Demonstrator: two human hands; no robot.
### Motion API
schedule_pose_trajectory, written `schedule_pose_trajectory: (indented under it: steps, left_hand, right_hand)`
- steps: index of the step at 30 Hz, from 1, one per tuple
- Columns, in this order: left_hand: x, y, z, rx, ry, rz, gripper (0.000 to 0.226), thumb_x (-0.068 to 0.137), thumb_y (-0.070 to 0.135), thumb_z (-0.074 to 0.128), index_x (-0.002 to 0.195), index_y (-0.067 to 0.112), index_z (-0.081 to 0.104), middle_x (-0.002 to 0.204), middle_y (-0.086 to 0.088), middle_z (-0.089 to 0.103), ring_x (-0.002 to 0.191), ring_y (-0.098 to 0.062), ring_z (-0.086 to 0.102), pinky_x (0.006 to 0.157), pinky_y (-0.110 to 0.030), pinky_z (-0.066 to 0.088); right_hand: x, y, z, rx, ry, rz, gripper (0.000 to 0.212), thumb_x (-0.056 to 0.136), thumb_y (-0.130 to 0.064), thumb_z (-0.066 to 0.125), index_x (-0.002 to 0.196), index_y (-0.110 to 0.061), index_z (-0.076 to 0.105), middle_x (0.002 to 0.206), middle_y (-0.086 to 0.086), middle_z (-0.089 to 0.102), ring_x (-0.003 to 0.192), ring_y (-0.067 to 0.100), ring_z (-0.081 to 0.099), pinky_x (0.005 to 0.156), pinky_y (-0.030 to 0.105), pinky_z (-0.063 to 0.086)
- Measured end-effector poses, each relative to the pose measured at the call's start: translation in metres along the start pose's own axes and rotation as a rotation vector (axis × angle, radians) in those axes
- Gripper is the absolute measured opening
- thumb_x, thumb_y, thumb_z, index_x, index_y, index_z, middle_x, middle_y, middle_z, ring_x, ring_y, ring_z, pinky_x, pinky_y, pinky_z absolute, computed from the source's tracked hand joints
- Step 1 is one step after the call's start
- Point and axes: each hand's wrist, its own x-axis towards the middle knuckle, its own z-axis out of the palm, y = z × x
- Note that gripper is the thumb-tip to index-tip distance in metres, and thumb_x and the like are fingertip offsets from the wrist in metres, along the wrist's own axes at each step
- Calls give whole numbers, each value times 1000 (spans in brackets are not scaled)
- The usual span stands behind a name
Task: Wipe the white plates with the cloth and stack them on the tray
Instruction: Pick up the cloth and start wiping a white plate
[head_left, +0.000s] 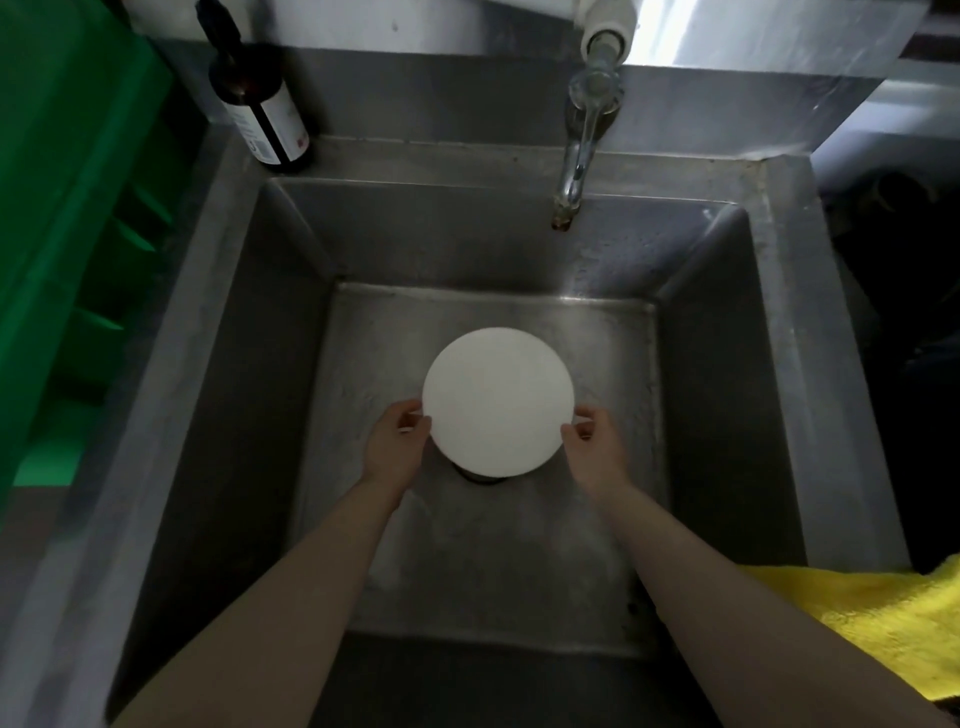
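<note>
Yellow cloth (878, 618) on near right sink (779, 322) rim. Left hand (395, 441), right hand (592, 441) pinch white plate (497, 401) edges, over drain. Lift level, grip firm; likely wet.

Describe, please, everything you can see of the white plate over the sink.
The white plate is round, plain and matte, overexposed so no rim detail or pattern shows; its material cannot be told. It sits roughly level above the floor of the steel sink, covering most of the dark drain beneath its near edge. The left hand grips its left edge and the right hand its right edge, fingers curled round the rim. Whether it rests on the sink floor cannot be told.
</note>
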Motion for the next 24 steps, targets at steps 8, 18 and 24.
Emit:
schedule_pose_trajectory:
  steps: [8, 18, 24]
  left_hand:
    - [9, -3, 7, -81, 38, -67, 14, 91, 12, 67, 101, 20, 60, 96, -3, 67, 98, -28, 67, 92, -49, 56]
    - [11, -5, 13, -97, 41, -141, 23, 95, 5, 61, 117, 1, 59, 109, -11, 63, 94, -21, 61, 77, -27, 55]
    - [11, -11, 10, -89, -5, -145, 25, 96, 6, 58, 119, -3, 64, 112, -13, 68, 89, -16, 63, 69, -20, 51]
  right_hand:
    - [20, 4, 4, -48, 51, 96, 22, 91, -17, 63, 111, -7, 61, 103, 8, 66, 90, 23, 61, 73, 26, 41]
    - [24, 5, 5, -88, 26, 108, 18, 93, -11, 55, 110, -7, 59, 100, 7, 62, 88, 21, 56, 69, 25, 39]
    - [19, 7, 4, -54, 14, 112, 18, 92, -9, 54, 108, -5, 59, 98, 8, 61, 88, 21, 56, 71, 25, 39]
